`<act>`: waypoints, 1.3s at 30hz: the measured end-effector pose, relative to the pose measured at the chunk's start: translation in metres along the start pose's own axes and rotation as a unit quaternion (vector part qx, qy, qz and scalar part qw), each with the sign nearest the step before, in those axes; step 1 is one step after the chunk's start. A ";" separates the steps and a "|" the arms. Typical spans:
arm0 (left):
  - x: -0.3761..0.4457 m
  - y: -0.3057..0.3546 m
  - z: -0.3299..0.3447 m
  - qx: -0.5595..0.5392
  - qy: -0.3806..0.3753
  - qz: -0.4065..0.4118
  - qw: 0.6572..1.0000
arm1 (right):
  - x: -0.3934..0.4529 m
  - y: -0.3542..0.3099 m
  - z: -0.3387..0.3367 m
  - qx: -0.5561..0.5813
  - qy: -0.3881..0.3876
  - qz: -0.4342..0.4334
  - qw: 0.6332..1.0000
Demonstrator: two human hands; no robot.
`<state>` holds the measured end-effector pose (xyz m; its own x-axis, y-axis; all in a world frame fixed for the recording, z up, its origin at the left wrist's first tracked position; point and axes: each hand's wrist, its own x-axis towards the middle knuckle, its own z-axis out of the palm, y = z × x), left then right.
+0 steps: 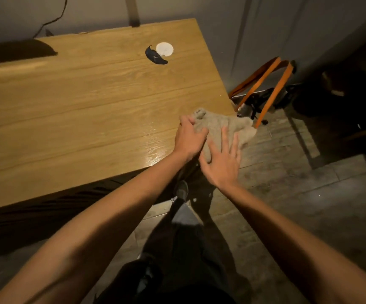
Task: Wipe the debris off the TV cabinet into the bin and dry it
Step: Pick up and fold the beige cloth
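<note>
Nearest, at 6 o'clock, the person's dark trousers (177,255) hang over the tiled floor (298,194), with both bare forearms reaching up from the lower corners. The right hand (221,163) lies flat with fingers spread, an open grip pressing the near end of a beige cloth (223,126). Just at its 10 o'clock the left hand (188,139) has its fingers curled into the cloth's folds, a closed grip on the fabric. The cloth sits at the near right corner of the wooden desk (79,106), partly draped over that corner's edge. A wet sheen shows on the wood at 7 o'clock of the left hand.

Beyond the corner, at 2 o'clock of the cloth, a bag with orange straps (272,93) stands on the floor against the wall; whether this is the bin cannot be told. Further on the desk, toward 12 o'clock, a white disc (165,48) lies touching a dark curved scrap (154,58). At 10 o'clock a dark stand (13,50) sits at the far left, and a black cable (55,17) runs up the wall. No writing or brand can be read anywhere.
</note>
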<state>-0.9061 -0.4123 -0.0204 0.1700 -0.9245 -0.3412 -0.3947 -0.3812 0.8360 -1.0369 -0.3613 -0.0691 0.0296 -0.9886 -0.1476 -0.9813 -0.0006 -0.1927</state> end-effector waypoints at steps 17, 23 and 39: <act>-0.114 -0.012 -0.183 -0.025 -0.057 -0.004 0.998 | -0.061 -0.102 -0.080 0.277 -0.088 -0.111 0.951; -0.162 -0.011 -0.256 -0.038 -0.052 0.060 0.996 | -0.058 -0.149 -0.094 0.201 -0.174 -0.184 0.946; -0.270 -0.083 -0.387 -0.187 0.117 0.051 0.974 | -0.130 -0.248 -0.152 0.381 -0.176 -0.304 0.855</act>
<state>-0.5697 -0.1282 0.1688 0.3661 -0.9136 -0.1769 -0.0710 -0.2169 0.9736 -0.8269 -0.2559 0.1455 0.6768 -0.7343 -0.0521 -0.3596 -0.2681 -0.8937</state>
